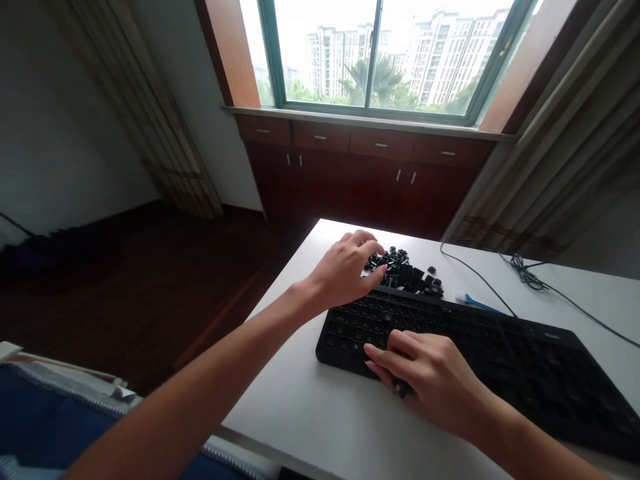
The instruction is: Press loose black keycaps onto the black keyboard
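Observation:
A black keyboard [500,353] lies on the white table [320,407], with its keycaps off on the left part. Behind its far left edge sits a pile of loose black keycaps [407,273]. My left hand [347,267] reaches over the keyboard's far left corner, fingers curled down into the near side of that pile. My right hand [425,380] rests on the keyboard's front left edge, fingers bent and pressed together against it; whether it holds anything is hidden.
A blue tool [477,304] lies beyond the keyboard. A black cable [530,277] trails across the table's far right. Dark wood cabinets [370,173] stand under the window, with curtains [565,153] at the right. Blue fabric [45,420] is at bottom left.

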Demonstrator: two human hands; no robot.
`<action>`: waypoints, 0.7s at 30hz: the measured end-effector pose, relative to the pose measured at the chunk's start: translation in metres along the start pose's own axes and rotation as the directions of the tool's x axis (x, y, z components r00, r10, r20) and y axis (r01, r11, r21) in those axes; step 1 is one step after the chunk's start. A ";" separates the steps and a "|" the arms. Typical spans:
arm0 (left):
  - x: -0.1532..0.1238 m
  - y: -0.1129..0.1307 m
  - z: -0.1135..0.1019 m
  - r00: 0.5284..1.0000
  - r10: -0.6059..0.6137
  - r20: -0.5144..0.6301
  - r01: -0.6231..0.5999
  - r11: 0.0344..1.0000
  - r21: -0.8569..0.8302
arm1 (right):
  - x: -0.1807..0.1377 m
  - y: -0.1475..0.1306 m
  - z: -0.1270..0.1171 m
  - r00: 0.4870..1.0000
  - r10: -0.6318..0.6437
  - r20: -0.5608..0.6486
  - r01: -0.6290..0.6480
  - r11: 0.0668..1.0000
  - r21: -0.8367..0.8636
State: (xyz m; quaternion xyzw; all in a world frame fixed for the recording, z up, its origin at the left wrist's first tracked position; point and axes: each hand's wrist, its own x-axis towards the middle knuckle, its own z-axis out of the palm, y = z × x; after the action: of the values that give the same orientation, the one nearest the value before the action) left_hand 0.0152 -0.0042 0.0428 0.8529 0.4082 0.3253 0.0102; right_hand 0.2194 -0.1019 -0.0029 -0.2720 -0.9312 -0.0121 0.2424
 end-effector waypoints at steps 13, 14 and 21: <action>-0.009 -0.022 0.044 0.996 -0.008 -0.090 0.004 0.999 -0.042 | -0.001 -0.009 0.008 0.979 0.175 -0.101 -0.173 0.985 0.029; -0.010 -0.024 0.045 0.995 -0.038 -0.095 0.032 0.998 -0.063 | -0.001 -0.008 0.008 0.980 0.172 -0.101 -0.170 0.985 0.026; -0.012 -0.027 0.054 0.987 -0.126 -0.096 0.117 0.989 -0.093 | -0.011 -0.005 0.006 0.970 0.191 -0.150 -0.191 0.981 0.017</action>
State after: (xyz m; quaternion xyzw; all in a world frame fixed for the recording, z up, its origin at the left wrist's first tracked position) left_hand 0.0219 0.0189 -0.0136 0.8076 0.4447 0.3847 0.0466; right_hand 0.2219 -0.1108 -0.0127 -0.3584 -0.8797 -0.0081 0.3124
